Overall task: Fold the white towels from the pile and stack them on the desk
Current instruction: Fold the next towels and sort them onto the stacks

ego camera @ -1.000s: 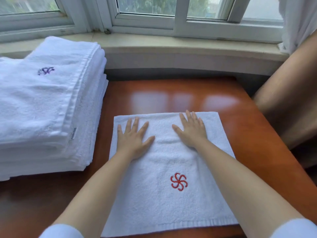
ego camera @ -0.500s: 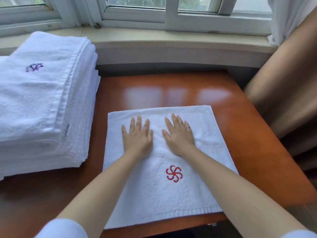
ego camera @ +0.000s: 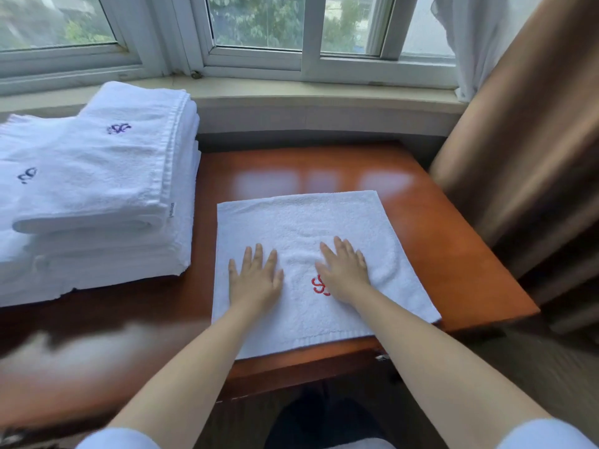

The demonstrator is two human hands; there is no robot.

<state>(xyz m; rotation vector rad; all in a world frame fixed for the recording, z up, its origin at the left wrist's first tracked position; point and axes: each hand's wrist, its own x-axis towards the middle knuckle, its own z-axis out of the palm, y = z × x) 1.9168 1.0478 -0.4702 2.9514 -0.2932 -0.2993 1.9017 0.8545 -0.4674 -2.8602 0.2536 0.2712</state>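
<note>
A folded white towel [ego camera: 301, 222] with a red embroidered logo lies flat on the reddish wooden desk [ego camera: 453, 270], near its front edge. My left hand [ego camera: 256, 280] presses flat on the towel's left half, fingers straight. My right hand [ego camera: 345, 270] lies flat on the middle of the towel and covers part of the red logo. To the left stands a tall stack of folded white towels [ego camera: 97, 196] with dark blue logos.
A window sill [ego camera: 324, 95] and window run along the back of the desk. A brown curtain [ego camera: 525, 157] hangs close to the desk's right side. The desk's front edge [ego camera: 308, 367] is just below the towel.
Both hands have slid toward me down the towel; my right hand now covers part of the red logo. The camera has pulled back, showing more of the stack and desk front.
</note>
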